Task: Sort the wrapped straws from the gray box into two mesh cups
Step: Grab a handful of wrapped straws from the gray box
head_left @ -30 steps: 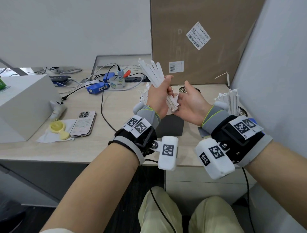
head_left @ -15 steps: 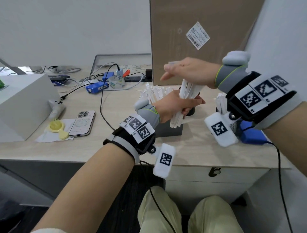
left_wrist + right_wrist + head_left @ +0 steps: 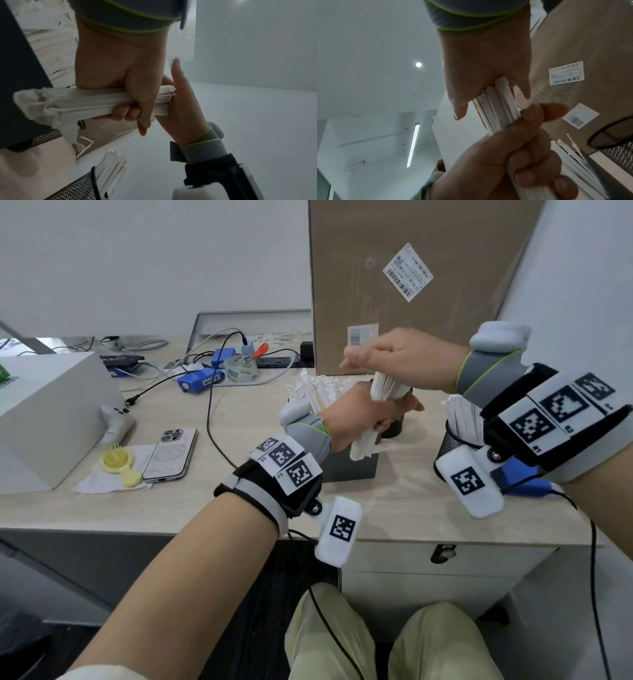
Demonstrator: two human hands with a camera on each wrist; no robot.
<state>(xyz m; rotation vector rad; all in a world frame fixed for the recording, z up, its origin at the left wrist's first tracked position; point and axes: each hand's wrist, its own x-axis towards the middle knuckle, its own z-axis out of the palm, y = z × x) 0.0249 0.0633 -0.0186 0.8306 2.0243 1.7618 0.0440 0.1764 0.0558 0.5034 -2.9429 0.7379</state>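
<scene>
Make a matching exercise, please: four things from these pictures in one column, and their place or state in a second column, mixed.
Things:
1. left hand
2. right hand
3. phone
4. right mesh cup

States:
A. lies flat on the desk beside a yellow brush
B. grips a bundle of wrapped straws around its middle
C. stands on the desk with straws upright in it
D. presses flat on the top ends of the bundle

Pairs: 1-B, 2-D, 3-A, 4-C
</scene>
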